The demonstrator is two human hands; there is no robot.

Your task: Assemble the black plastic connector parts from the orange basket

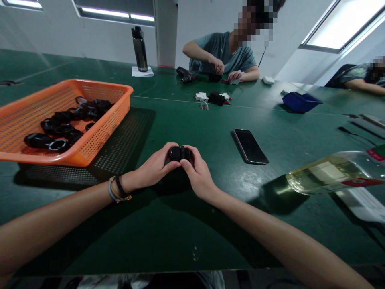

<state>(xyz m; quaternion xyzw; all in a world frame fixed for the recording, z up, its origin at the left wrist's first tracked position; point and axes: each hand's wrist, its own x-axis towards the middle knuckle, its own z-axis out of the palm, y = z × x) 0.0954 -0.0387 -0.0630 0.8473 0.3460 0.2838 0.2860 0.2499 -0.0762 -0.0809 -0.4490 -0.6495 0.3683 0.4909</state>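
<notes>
Between my two hands, just above the green table, is a short black ribbed cylindrical fitting (179, 153). My left hand (162, 162) grips its left end between thumb and fingers. On the right end, my right hand (197, 170) is closed the same way, its thumb near the middle seam. The far side of the fitting is hidden by my fingers. To the left stands an orange perforated basket (86, 150) holding several similar black parts (61, 124), some ring-shaped.
A phone (250, 146) lies right of my hands, near a bottle of yellowish liquid (333, 172). Farther back are a blue bin (300, 102), small white and black parts (215, 97), a power drill (187, 75) and a dark bottle (139, 50). A co-worker (222, 52) sits opposite, hands occupied.
</notes>
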